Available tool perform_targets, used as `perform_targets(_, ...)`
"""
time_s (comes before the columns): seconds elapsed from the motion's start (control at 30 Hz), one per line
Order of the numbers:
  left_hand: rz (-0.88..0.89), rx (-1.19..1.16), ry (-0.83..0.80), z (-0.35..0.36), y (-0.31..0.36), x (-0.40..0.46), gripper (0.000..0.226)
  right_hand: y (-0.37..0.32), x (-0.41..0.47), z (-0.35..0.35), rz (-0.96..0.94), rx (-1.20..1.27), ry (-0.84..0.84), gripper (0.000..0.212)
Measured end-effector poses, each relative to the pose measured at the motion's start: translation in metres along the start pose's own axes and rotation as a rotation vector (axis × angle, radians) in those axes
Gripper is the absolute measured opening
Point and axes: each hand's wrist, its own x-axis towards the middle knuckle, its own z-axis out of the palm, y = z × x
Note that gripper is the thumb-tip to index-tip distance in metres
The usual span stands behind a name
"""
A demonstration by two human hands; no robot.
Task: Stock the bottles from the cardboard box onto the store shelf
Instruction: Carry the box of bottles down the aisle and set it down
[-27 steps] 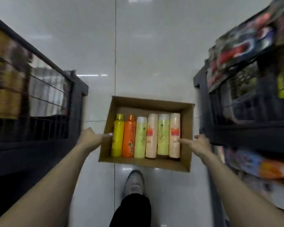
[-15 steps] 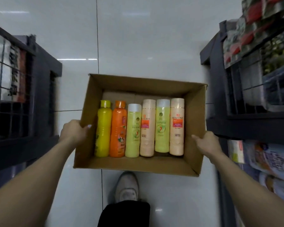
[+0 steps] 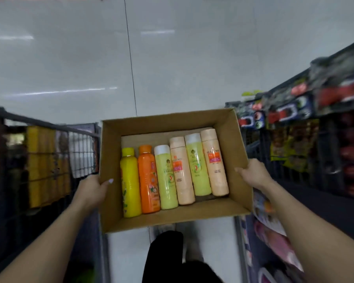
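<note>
I carry an open cardboard box (image 3: 110,211) in front of me above the floor. My left hand (image 3: 91,190) grips its left wall, thumb over the rim. My right hand (image 3: 253,173) grips its right wall. Several bottles lie side by side on the box bottom: a yellow bottle (image 3: 130,184), an orange bottle (image 3: 148,180), a light green bottle (image 3: 167,178), a peach bottle (image 3: 182,172), a second green bottle (image 3: 197,166) and a second peach bottle (image 3: 214,162).
A dark wire shelf (image 3: 49,156) with yellow packages stands at my left. A dark shelf (image 3: 307,139) with coloured packets runs along the right. Pale glossy floor tiles (image 3: 172,58) stretch ahead. My black trouser leg (image 3: 166,254) shows under the box.
The box has tilted and turned slightly, its right side now farther. The shelves on both sides have shifted in view as I walk along the aisle. Both hands keep their hold.
</note>
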Motion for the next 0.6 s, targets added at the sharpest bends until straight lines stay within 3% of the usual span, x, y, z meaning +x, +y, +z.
perform_targets(0.23, 0.062, 0.107, 0.108, -0.134, 0.109, -0.036, 0.038, -0.111, -0.051, -0.097, 0.040, 0.114, 0.086, 0.028)
perform_targets(0.47, 0.064, 0.178, 0.117, -0.258, 0.232, 0.001, 0.039, -0.248, -0.030, -0.199, 0.005, 0.000, 0.047, 0.037)
perform_targets(0.6, 0.101, 0.186, 0.119, -0.317, 0.298, 0.027, 0.035, -0.320, -0.005, -0.253, -0.008, 0.047, 0.041, 0.027)
